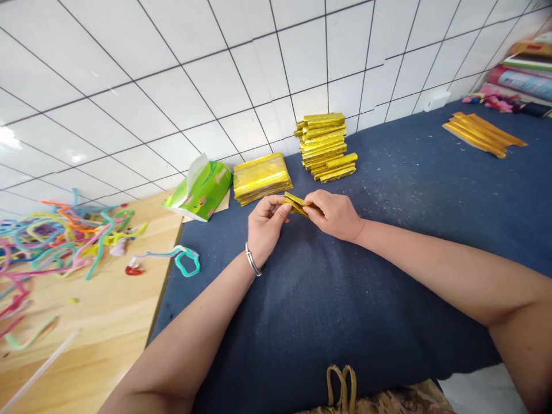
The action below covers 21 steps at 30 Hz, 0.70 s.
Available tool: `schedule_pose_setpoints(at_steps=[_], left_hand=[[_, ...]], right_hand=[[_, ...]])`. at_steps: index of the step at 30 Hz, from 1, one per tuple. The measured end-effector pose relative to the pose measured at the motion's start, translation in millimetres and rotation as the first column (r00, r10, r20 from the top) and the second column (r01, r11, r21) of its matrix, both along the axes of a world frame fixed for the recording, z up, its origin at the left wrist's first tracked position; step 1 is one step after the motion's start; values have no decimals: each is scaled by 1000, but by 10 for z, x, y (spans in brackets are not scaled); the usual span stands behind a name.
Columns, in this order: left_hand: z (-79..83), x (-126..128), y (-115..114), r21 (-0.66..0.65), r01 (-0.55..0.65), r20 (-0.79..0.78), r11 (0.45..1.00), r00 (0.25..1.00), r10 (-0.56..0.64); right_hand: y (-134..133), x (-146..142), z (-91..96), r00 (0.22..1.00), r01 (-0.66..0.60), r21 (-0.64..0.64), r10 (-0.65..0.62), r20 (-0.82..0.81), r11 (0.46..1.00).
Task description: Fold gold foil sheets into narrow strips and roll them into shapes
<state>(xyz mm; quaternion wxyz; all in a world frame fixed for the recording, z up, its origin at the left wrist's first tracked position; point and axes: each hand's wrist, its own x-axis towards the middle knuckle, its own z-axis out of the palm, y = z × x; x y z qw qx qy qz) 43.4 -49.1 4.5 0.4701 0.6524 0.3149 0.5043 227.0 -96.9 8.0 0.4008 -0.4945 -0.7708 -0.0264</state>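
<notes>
Between my two hands is a narrow folded strip of gold foil paper (295, 202), held above the dark blue cloth (310, 299). My left hand (267, 221) pinches its left end, thumb on the near side. At the other end, my right hand (334, 214) has its fingers closed on the strip. Just beyond my left hand lies a stack of flat gold foil sheets (262, 177). Past my right hand, folded gold foil strips (324, 146) are piled against the wall. Parts of the held strip are hidden behind my fingers.
A green tissue pack (200, 190) stands left of the sheets. Tangled coloured pipe cleaners (56, 238) cover part of the wooden table (125, 305). Orange-gold strips (483, 135) lie at the far right, near stacked books (524, 80). A white tiled wall (254, 69) closes off the back.
</notes>
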Motion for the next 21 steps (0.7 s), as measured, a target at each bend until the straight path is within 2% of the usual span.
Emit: schedule_pose_setpoints(at_steps=[21], left_hand=[[-1, 0, 10, -57, 14, -51, 998, 999, -17]], right_hand=[[8, -2, 6, 1000, -12, 4, 12, 29, 1000]])
